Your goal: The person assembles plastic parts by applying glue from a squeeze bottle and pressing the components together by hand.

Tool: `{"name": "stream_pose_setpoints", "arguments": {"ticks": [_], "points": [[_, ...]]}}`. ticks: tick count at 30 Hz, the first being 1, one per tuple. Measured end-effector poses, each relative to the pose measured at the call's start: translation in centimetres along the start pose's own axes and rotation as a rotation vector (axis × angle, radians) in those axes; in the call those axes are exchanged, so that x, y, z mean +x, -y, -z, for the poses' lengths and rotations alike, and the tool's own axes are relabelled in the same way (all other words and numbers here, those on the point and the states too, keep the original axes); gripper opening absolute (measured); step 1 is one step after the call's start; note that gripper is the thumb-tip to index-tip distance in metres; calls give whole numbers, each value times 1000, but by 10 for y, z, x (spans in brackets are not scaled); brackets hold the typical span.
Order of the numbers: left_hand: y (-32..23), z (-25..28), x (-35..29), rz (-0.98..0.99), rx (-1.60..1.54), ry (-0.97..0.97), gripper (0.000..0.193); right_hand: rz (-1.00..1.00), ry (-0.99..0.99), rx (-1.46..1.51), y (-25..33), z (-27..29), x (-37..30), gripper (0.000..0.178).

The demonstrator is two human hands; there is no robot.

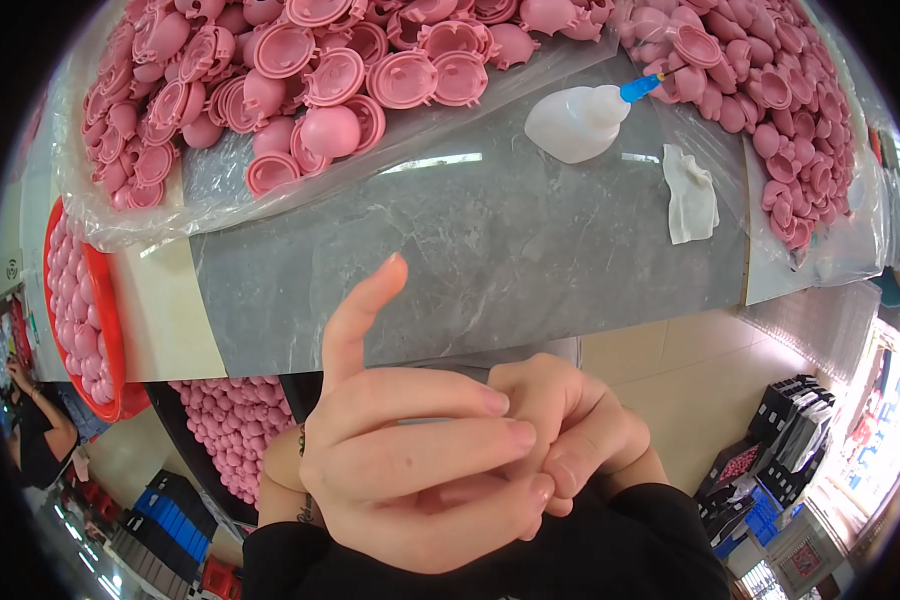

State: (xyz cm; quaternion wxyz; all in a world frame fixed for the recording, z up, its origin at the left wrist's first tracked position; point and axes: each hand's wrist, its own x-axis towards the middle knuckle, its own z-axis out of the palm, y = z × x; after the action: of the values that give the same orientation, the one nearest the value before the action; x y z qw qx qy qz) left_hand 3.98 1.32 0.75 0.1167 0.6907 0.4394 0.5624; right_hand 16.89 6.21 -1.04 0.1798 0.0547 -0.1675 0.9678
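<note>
My left hand [420, 465] and my right hand [570, 425] meet in front of my body, just off the near edge of the grey marbled table [460, 270]. One finger of the left hand points up; its other fingers are bent and press against the right hand's fingers. My right hand is closed, thumb and fingers pinched together. Whatever lies between the hands, if anything, is hidden. Beyond them on the table lie a white squeeze bottle [575, 125] with a blue needle tip [640, 88] and a crumpled white cloth [690, 195].
Pink plastic half-shells [315, 75] heap on clear plastic sheeting at the back left, with another pile of pink pieces [740, 70] at the back right. A red basin [108, 330] of pink balls stands left. More balls [235, 430] fill a dark container below. Another person [40, 430] is far left.
</note>
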Motion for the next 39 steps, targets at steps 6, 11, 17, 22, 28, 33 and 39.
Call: {"name": "stream_pose_setpoints", "arguments": {"ticks": [6, 11, 17, 22, 28, 33, 39], "points": [[-3, -2, 0, 5, 2, -20, 11, -5, 29, -38, 2, 0, 0, 21], [0, -1, -1, -23, 40, -38, 11, -7, 31, -32, 0, 2, 2, 21], [-10, -42, 14, 76, 79, -394, 24, -50, -40, -69, -11, -1, -5, 22], [2, -36, 3, 43, 43, -402, 29, -144, -102, 29, -12, -2, -2, 25], [8, -33, -9, -9, -18, -272, 27, -110, -189, 87, -5, -11, 4, 28], [1, -26, -7, 101, -146, -246, 26, -116, -79, 104, -4, -5, 7, 30], [1, -21, -9, 129, -242, -175, 27, -169, -119, 125, -1, -9, 6, 31]]}}
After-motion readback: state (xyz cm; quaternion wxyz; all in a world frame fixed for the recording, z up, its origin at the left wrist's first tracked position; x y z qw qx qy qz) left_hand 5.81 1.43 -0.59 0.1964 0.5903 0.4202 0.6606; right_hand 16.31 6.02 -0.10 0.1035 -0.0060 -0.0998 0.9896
